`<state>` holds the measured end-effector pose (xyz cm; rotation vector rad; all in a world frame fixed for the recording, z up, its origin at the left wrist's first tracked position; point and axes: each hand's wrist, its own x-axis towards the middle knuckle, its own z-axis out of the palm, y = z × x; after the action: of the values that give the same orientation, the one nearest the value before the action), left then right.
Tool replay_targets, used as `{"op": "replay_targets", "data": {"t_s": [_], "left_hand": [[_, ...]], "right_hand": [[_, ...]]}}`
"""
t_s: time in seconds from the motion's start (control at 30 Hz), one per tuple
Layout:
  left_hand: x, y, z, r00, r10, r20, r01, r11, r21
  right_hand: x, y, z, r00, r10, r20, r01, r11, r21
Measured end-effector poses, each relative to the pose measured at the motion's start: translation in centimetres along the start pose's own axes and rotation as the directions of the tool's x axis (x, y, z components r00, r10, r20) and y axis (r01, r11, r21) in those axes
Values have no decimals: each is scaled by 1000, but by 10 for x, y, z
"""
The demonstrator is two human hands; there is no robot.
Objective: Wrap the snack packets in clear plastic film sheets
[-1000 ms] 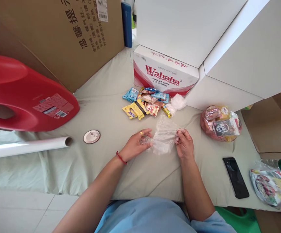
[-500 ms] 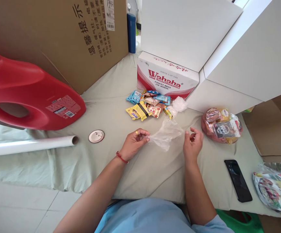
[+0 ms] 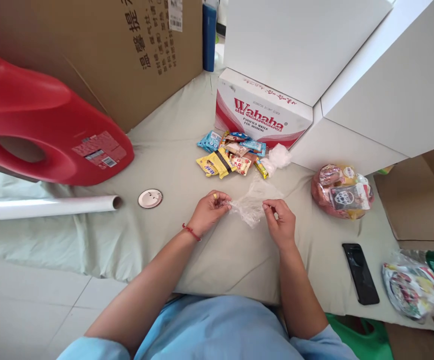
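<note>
Left hand [image 3: 210, 214] pinching clear plastic bag [image 3: 253, 201] at left end | right hand [image 3: 282, 223] pinching right edge | risk: film maybe tearing if both are overpulling

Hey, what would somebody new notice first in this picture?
Probably the large red container at the left, bright against the pale cloth. Then the Wahaha box at the back, with colorful snack packets heaped in front. Nearer, centrally, the left hand pinches a clear plastic bag, the right hand at its edge.
</note>
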<state>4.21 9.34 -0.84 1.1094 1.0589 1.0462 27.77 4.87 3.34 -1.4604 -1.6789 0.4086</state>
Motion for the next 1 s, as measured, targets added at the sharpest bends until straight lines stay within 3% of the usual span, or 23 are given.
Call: {"op": "replay_targets", "data": {"t_s": [0.13,0.23,0.33,0.53,0.67,0.77,0.9,1.0], "left_hand": [[-1,4,2,1000,-13,-10,12,998,-60],[-5,8,7,998,5,56,-1,997,-79],[-7,7,9,992,25,127,-20,999,-39],[-5,0,8,992,27,121,-31,999,32],[-6,2,11,991,59,119,-60,998,5],[-11,7,15,978,95,185,-90,995,-33],[-19,11,22,943,145,300,-129,989,-72],[-22,8,26,929,150,337,-118,986,-113]], "right_hand": [[-3,-11,-7,995,-35,-97,26,996,-90],[-4,-20,4,993,-118,24,120,985,-122],[-2,-20,18,981,-111,160,130,985,-113],[-4,-4,14,990,-75,123,74,997,16],[-8,-4,3,994,111,8,-111,985,129],[-9,-14,1,953,302,-33,-299,951,80],[-9,-26,9,917,318,240,-304,948,-94],[-10,-24,16,861,299,412,-315,949,-32]]}}
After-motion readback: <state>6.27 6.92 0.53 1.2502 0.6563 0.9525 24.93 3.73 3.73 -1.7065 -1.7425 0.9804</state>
